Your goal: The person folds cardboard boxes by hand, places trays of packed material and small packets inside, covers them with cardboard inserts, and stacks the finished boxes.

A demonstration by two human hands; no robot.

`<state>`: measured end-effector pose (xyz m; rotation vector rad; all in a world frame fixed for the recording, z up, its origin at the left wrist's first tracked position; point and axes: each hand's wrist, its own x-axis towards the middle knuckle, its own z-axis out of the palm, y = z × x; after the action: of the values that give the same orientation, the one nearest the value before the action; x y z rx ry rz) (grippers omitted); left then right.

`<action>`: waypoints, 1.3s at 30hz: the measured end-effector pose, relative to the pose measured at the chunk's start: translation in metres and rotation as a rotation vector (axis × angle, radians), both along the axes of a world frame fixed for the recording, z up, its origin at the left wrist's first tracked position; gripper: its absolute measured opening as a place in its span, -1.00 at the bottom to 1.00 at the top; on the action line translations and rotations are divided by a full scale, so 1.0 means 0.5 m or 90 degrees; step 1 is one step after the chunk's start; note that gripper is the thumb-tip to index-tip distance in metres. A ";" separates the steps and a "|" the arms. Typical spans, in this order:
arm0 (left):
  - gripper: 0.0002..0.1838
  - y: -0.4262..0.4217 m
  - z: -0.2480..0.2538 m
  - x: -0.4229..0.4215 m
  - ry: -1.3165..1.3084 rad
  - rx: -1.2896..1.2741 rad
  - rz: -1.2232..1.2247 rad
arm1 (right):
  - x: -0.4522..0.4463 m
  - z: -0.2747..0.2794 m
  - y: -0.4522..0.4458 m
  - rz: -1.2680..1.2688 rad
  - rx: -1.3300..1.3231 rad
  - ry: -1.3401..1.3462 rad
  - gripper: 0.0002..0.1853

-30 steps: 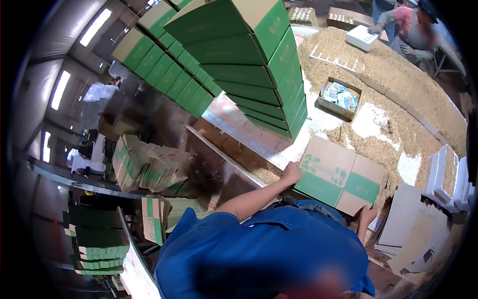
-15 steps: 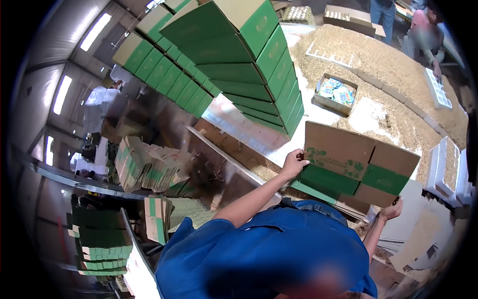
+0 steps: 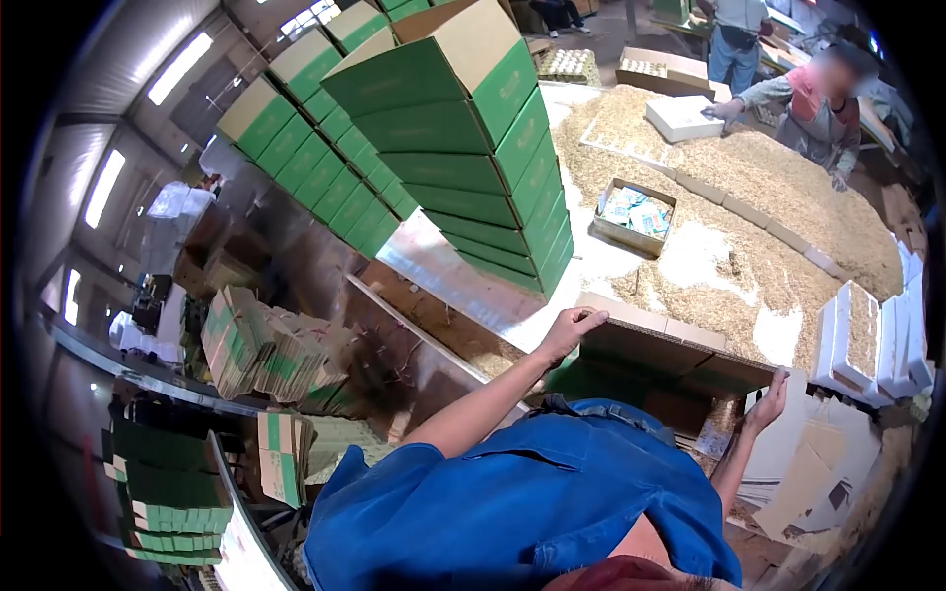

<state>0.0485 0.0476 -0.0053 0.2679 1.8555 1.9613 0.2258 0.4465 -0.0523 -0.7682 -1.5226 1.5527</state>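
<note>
A green and brown cardboard box (image 3: 655, 360) stands partly opened out in front of my body, its upper edge raised. My left hand (image 3: 572, 332) is closed on its left upper corner, thumb along the edge. My right hand (image 3: 769, 399) grips the right corner, fingers pointing up. The box's lower part is hidden behind my blue clothing. Just beyond it lies a table covered with loose husks (image 3: 690, 266), where an open box of blue and white packets (image 3: 634, 215) sits.
Tall stacks of green boxes (image 3: 473, 158) rise at the upper left. Flattened cartons (image 3: 266, 345) lie left. White foam trays (image 3: 849, 335) stand at the right. A co-worker (image 3: 808, 103) at the upper right touches a white tray (image 3: 683, 118). Egg trays (image 3: 569, 66) sit at the back.
The box has gone from lying flat to raised and opened out, with both hands still at its corners. The co-worker's white tray was moved right, then back left. The view has shifted slightly.
</note>
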 end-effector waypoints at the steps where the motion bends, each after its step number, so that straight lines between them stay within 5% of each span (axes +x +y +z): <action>1: -0.61 0.005 0.028 0.007 0.027 -0.042 -0.009 | -0.009 0.022 -0.010 -0.022 0.062 -0.085 -0.61; 10: -0.67 -0.013 0.102 -0.013 0.019 -0.196 -0.180 | 0.016 0.026 0.011 0.078 0.052 -0.076 -0.63; 16: -0.70 0.016 0.185 0.029 0.197 -0.352 -0.394 | 0.025 0.059 -0.017 0.116 -0.060 -0.034 -0.43; 18: -0.72 0.026 0.192 0.036 0.385 -0.425 -0.345 | 0.033 0.092 -0.035 0.152 -0.063 0.001 -0.38; 21: -0.72 0.039 0.254 0.042 0.410 -0.370 -0.233 | 0.039 0.173 -0.062 0.282 -0.090 -0.019 -0.32; 25: -0.47 0.059 0.248 0.019 0.433 -0.386 -0.182 | -0.011 0.246 -0.127 0.356 0.066 -0.002 -0.31; 29: -0.43 0.087 0.234 0.009 0.418 -0.543 -0.203 | -0.091 0.099 -0.135 0.284 0.115 -0.078 -0.36; 31: -0.45 0.090 0.154 -0.001 0.532 -0.516 -0.154 | -0.129 0.006 -0.130 0.255 -0.048 0.006 -0.36; 35: -0.38 0.088 0.157 -0.008 0.497 -0.549 -0.242 | -0.147 0.028 -0.201 0.088 0.178 -0.137 -0.17; 39: -0.39 0.109 0.173 0.021 0.505 -0.516 -0.346 | -0.162 0.041 -0.188 0.068 0.194 -0.130 -0.30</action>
<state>0.0590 0.1020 0.0815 1.2406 2.4910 0.6594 0.1450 0.3524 -0.0319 -0.6935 -1.9252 1.3038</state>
